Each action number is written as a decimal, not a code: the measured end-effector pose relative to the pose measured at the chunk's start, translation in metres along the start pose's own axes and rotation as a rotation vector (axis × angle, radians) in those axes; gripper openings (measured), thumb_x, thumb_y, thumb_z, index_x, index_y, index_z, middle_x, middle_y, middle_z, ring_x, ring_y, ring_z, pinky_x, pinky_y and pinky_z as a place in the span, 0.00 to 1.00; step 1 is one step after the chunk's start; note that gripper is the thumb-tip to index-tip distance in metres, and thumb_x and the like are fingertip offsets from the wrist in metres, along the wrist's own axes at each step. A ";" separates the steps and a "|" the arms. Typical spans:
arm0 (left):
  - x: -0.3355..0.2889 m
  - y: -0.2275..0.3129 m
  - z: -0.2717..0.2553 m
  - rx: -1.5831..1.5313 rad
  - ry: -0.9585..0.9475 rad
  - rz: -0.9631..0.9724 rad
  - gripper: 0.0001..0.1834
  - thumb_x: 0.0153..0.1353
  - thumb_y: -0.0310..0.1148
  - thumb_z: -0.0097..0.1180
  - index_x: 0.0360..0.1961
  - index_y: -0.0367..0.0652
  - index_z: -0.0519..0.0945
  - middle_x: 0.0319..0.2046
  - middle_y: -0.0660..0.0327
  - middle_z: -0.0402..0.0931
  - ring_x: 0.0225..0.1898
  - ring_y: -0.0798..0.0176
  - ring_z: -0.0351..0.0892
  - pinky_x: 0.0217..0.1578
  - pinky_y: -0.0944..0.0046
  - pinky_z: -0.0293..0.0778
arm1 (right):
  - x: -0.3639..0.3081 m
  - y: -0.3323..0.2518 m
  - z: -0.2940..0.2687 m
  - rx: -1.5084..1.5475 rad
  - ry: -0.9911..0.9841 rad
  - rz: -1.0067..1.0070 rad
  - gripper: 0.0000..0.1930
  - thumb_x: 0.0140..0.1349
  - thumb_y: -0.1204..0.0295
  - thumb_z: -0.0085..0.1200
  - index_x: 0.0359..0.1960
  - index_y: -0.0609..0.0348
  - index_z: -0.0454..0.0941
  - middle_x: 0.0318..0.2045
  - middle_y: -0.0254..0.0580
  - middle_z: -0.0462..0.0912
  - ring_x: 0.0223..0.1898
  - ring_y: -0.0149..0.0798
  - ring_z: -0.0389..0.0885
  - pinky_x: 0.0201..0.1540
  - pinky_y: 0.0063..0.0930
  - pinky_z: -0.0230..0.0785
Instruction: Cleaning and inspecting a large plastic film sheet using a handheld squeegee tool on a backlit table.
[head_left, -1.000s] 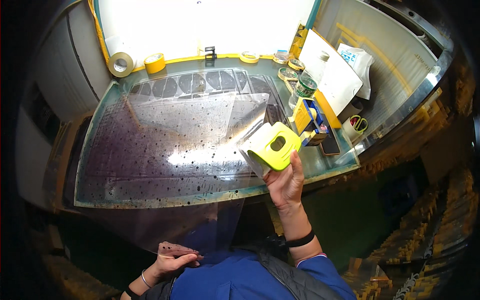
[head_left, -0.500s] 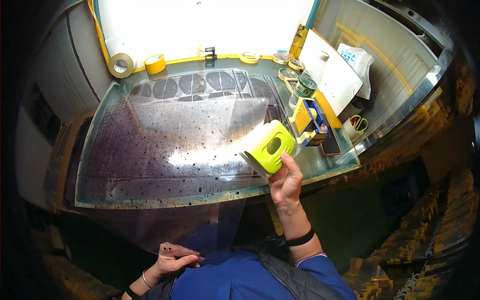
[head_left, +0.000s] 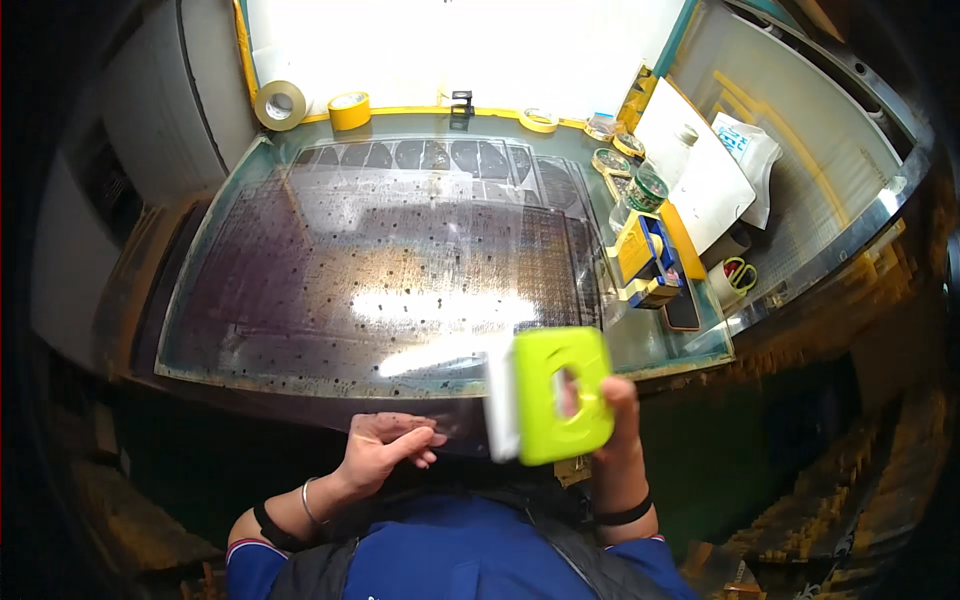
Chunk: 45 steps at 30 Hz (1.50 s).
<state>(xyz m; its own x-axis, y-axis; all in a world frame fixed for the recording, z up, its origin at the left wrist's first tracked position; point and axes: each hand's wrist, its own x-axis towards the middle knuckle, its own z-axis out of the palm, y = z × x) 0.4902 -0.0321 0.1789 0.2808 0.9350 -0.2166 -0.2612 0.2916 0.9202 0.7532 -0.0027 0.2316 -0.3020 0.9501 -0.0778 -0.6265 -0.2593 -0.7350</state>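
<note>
My left hand (head_left: 390,448) is closed, thumb against fingers, on the edge of a large clear film sheet (head_left: 462,422) with dark spots. The sheet extends over the front of the glass-topped table (head_left: 655,372), and part of the hand shows through it. At the right, my right hand (head_left: 622,420) grips a lime-green hole punch (head_left: 535,400) with an oval opening and a whitish side. A fingertip shows through that opening. The punch is a little blurred, held in front of the table edge and to the right of my left hand.
Printed films (head_left: 480,158) lie on the table. Tape rolls (head_left: 349,111) and a small black stand (head_left: 461,104) line the back. At the right are a plastic bottle (head_left: 648,188), a blue-and-yellow tape dispenser (head_left: 652,262), a phone (head_left: 682,312) and a cup of scissors (head_left: 733,280).
My right hand has brought the punch down toward me from above the table and turned it. My left hand has risen and moved right with the film edge. The view has shifted slightly.
</note>
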 end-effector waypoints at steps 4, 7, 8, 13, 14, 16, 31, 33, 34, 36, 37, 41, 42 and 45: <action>0.014 -0.009 -0.001 0.061 -0.034 0.164 0.08 0.54 0.24 0.54 0.35 0.31 0.77 0.30 0.55 0.78 0.27 0.66 0.78 0.27 0.70 0.76 | 0.021 0.013 0.029 -0.143 -0.324 0.335 0.32 0.48 0.61 0.54 0.52 0.68 0.61 0.46 0.45 0.71 0.45 0.35 0.72 0.49 0.25 0.64; 0.010 -0.012 0.000 0.073 0.042 0.241 0.08 0.53 0.24 0.56 0.34 0.33 0.77 0.29 0.59 0.78 0.27 0.67 0.78 0.28 0.71 0.75 | 0.031 0.018 0.034 -0.144 -0.370 0.344 0.32 0.47 0.61 0.54 0.52 0.68 0.62 0.45 0.44 0.72 0.46 0.33 0.71 0.50 0.24 0.62; 0.008 -0.011 -0.002 0.076 0.072 0.245 0.08 0.52 0.23 0.56 0.34 0.33 0.77 0.29 0.59 0.78 0.28 0.68 0.78 0.29 0.71 0.75 | 0.034 0.019 0.035 -0.136 -0.387 0.333 0.33 0.47 0.61 0.55 0.52 0.68 0.62 0.45 0.43 0.72 0.46 0.32 0.71 0.51 0.24 0.62; -0.007 -0.005 -0.020 0.054 0.165 0.115 0.10 0.51 0.24 0.57 0.36 0.35 0.75 0.27 0.55 0.78 0.26 0.68 0.78 0.27 0.73 0.74 | 0.026 -0.001 0.034 -0.022 -0.428 0.254 0.49 0.37 0.57 0.59 0.59 0.72 0.50 0.51 0.50 0.67 0.49 0.36 0.70 0.53 0.26 0.59; -0.010 -0.008 -0.023 0.054 0.171 0.114 0.10 0.51 0.24 0.57 0.36 0.35 0.75 0.27 0.55 0.78 0.26 0.68 0.78 0.27 0.73 0.74 | 0.022 -0.004 0.032 -0.036 -0.407 0.254 0.49 0.36 0.57 0.60 0.59 0.72 0.50 0.51 0.50 0.67 0.49 0.36 0.70 0.53 0.25 0.59; -0.015 -0.016 -0.028 -0.106 0.279 0.060 0.12 0.50 0.26 0.57 0.37 0.36 0.74 0.26 0.56 0.78 0.26 0.68 0.77 0.26 0.73 0.73 | 0.017 -0.001 0.018 -0.059 -0.403 0.258 0.51 0.33 0.56 0.60 0.55 0.80 0.51 0.54 0.57 0.62 0.49 0.42 0.71 0.51 0.29 0.64; 0.007 0.019 0.002 -0.222 0.027 -0.011 0.10 0.57 0.26 0.51 0.40 0.35 0.72 0.31 0.48 0.77 0.30 0.59 0.79 0.29 0.68 0.77 | -0.004 0.008 -0.019 0.109 0.078 0.024 0.31 0.48 0.58 0.53 0.51 0.66 0.62 0.45 0.46 0.72 0.46 0.41 0.73 0.49 0.34 0.66; 0.007 0.026 0.002 -0.203 0.046 0.026 0.10 0.55 0.23 0.51 0.39 0.36 0.72 0.30 0.49 0.77 0.29 0.59 0.79 0.29 0.68 0.77 | 0.005 0.011 -0.017 0.037 0.244 -0.171 0.26 0.55 0.60 0.48 0.51 0.63 0.61 0.45 0.45 0.72 0.46 0.41 0.73 0.47 0.37 0.69; 0.007 0.029 0.002 -0.203 0.046 0.027 0.10 0.55 0.23 0.51 0.39 0.36 0.72 0.30 0.49 0.77 0.29 0.59 0.79 0.29 0.68 0.77 | 0.009 0.014 -0.015 0.002 0.201 -0.213 0.26 0.57 0.61 0.48 0.52 0.63 0.60 0.46 0.45 0.72 0.46 0.41 0.73 0.46 0.36 0.69; 0.007 0.032 0.004 -0.197 0.054 0.075 0.10 0.55 0.23 0.52 0.39 0.36 0.73 0.29 0.49 0.77 0.29 0.60 0.79 0.29 0.69 0.77 | 0.010 0.023 -0.009 -0.050 0.207 -0.207 0.26 0.57 0.61 0.48 0.53 0.63 0.59 0.47 0.45 0.71 0.47 0.41 0.72 0.45 0.35 0.70; 0.007 0.033 0.004 -0.197 0.066 0.074 0.10 0.54 0.23 0.52 0.39 0.37 0.73 0.29 0.50 0.77 0.29 0.61 0.79 0.28 0.69 0.76 | 0.011 0.029 -0.008 -0.026 0.193 -0.202 0.27 0.57 0.60 0.47 0.53 0.63 0.58 0.48 0.45 0.70 0.48 0.41 0.72 0.45 0.35 0.71; 0.010 0.032 0.003 -0.209 0.070 0.085 0.10 0.54 0.23 0.52 0.39 0.37 0.73 0.30 0.50 0.77 0.29 0.61 0.79 0.28 0.69 0.76 | 0.012 0.033 0.016 0.098 0.183 -0.180 0.25 0.59 0.58 0.45 0.51 0.65 0.60 0.46 0.46 0.72 0.44 0.39 0.75 0.42 0.32 0.73; 0.011 0.031 0.004 -0.222 0.078 0.084 0.10 0.54 0.23 0.52 0.39 0.37 0.73 0.30 0.50 0.77 0.29 0.61 0.79 0.28 0.70 0.76 | 0.011 0.035 0.018 0.099 0.186 -0.182 0.25 0.59 0.58 0.45 0.51 0.65 0.60 0.46 0.46 0.72 0.44 0.39 0.75 0.42 0.32 0.73; 0.012 0.031 0.006 -0.247 0.087 0.085 0.10 0.54 0.23 0.53 0.39 0.38 0.73 0.30 0.50 0.77 0.29 0.62 0.79 0.28 0.70 0.76 | 0.009 0.039 0.020 0.127 0.160 -0.138 0.26 0.59 0.57 0.45 0.52 0.65 0.59 0.46 0.46 0.72 0.45 0.39 0.75 0.42 0.32 0.73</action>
<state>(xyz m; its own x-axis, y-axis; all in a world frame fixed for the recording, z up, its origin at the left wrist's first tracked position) 0.4914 -0.0128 0.2065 0.1707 0.9690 -0.1785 -0.5006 0.2413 0.8313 0.7121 -0.0079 0.2154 -0.0965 0.9907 -0.0956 -0.7423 -0.1356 -0.6562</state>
